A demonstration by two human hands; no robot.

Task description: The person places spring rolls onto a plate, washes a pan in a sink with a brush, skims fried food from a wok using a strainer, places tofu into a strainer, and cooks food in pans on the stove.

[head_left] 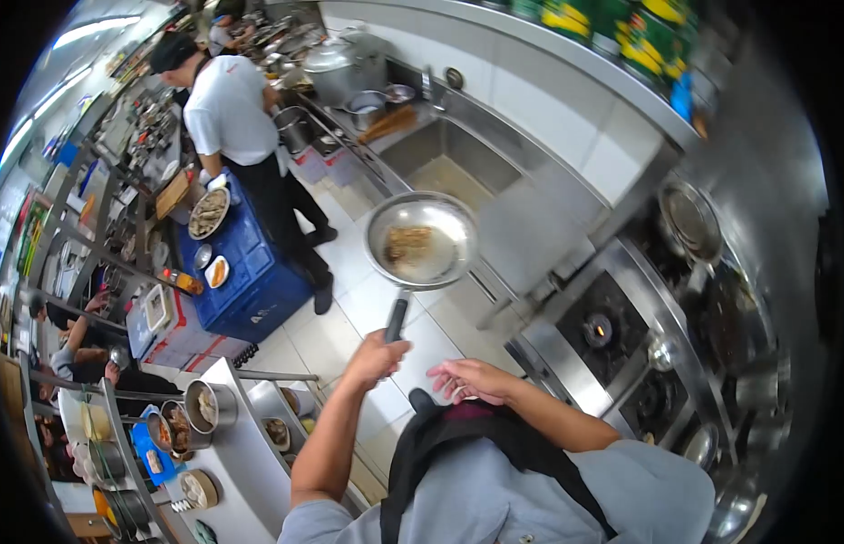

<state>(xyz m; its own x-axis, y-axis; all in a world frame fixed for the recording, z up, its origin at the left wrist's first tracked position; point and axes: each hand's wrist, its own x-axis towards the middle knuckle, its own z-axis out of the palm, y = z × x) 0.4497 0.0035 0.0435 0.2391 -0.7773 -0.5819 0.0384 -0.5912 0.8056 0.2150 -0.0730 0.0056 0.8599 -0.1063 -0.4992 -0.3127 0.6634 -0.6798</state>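
Observation:
A steel frying pan (445, 231) with browned food (409, 245) on its left part is held up over the tiled floor. My left hand (377, 360) is closed around the pan's black handle (397, 315). To the right of it, my right hand (465, 379) is held in front of my apron, palm partly up, with its fingers spread and slightly curled and nothing in them.
A stove (601, 328) with a lit burner stands at the right, with pans behind it. Ahead is a sink (451, 156). A co-worker (230, 109) stands by a blue crate (250, 263). A counter (236, 467) with pots is at the lower left.

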